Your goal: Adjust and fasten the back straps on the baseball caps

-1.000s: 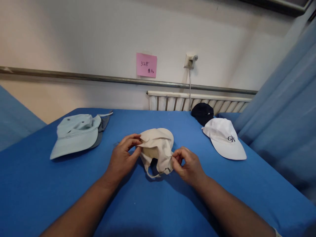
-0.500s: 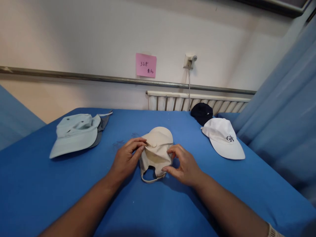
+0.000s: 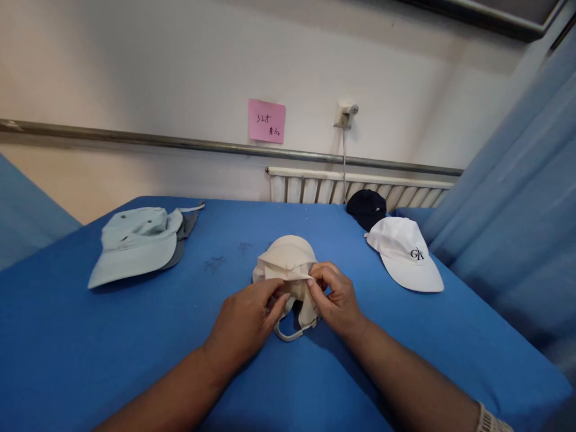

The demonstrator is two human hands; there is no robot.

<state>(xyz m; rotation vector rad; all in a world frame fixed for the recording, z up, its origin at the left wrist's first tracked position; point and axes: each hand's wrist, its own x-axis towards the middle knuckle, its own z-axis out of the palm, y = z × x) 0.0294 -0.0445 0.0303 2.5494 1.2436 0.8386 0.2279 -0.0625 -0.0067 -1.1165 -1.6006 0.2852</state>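
A beige cap (image 3: 287,258) lies crumpled in the middle of the blue table (image 3: 135,342), its back strap looping toward me. My left hand (image 3: 246,319) has its fingers closed on the cap's near edge. My right hand (image 3: 333,297) pinches the same folded edge from the right. Both hands meet over the cap's rear opening, and part of the fabric is hidden under my fingers.
A pale blue-grey sun hat (image 3: 137,243) rests at the back left. A white cap with a dark logo (image 3: 405,255) lies at the right, with a navy cap (image 3: 368,205) behind it. Blue curtain (image 3: 508,210) hangs on the right; a radiator and wall stand behind.
Both hands have drawn together over the beige cap's near edge. The left hand moved right and nearer to me; the cap's back is folded in further.
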